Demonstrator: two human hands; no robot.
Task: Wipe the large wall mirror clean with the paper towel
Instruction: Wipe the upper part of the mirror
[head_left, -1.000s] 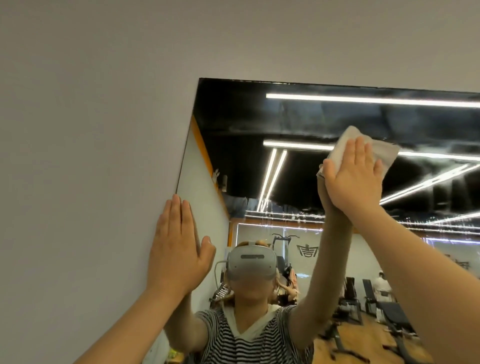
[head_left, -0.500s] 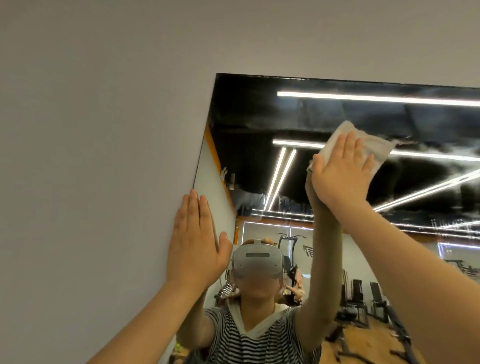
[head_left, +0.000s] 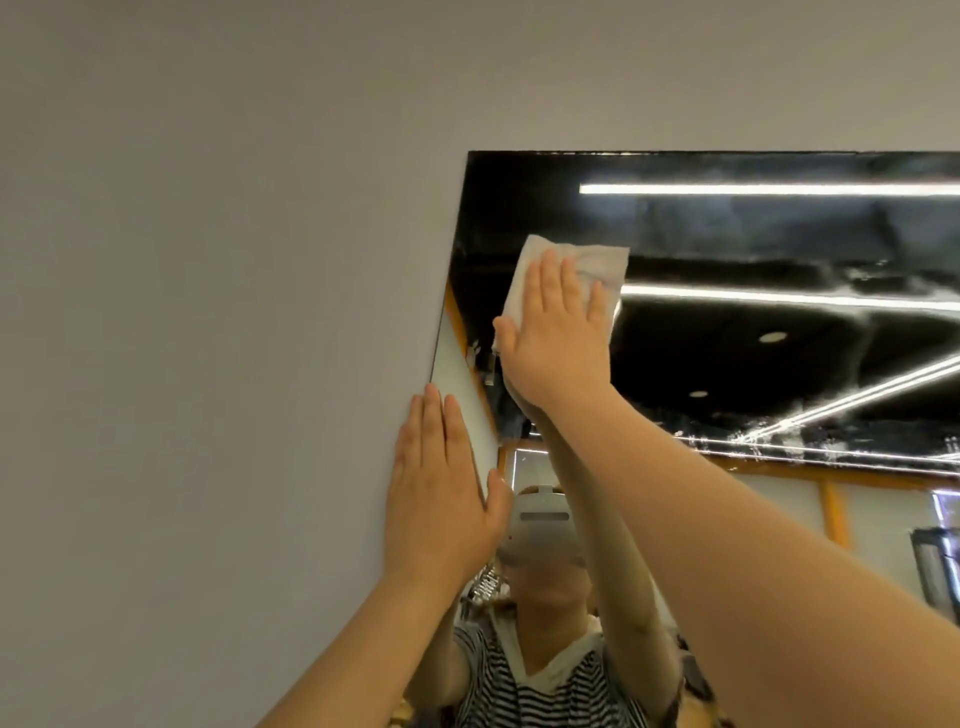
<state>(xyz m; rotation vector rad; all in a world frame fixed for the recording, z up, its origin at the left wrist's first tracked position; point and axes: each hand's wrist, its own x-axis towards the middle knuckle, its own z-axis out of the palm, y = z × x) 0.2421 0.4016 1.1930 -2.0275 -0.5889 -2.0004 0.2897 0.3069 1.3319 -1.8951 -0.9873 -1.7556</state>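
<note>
You are in the middle of the wiping itself, working the upper left corner of the mirror (head_left: 727, 364), which hangs on the grey wall (head_left: 208, 312) and reaches out of view to the right. Your right hand (head_left: 553, 338) lies flat, fingers straight and close together, pressing the paper towel (head_left: 602, 262) against the glass just below the top edge and near the left edge; the towel's white corners show above and to the right of your fingertips. Your left hand (head_left: 441, 493) is also flat and holds nothing: its palm rests across the mirror's left edge, partly on the wall and partly on the glass, seemingly to steady you. Hazy smears and speckles show on the glass to the right, around the reflected ceiling lights, so much of the job looks undone. The next move probably calls for firm, even pressure while you carry the towel into the very corner and then across those streaked patches in overlapping passes, keeping the towel spread under your palm so it does not bunch or slip free.
</note>
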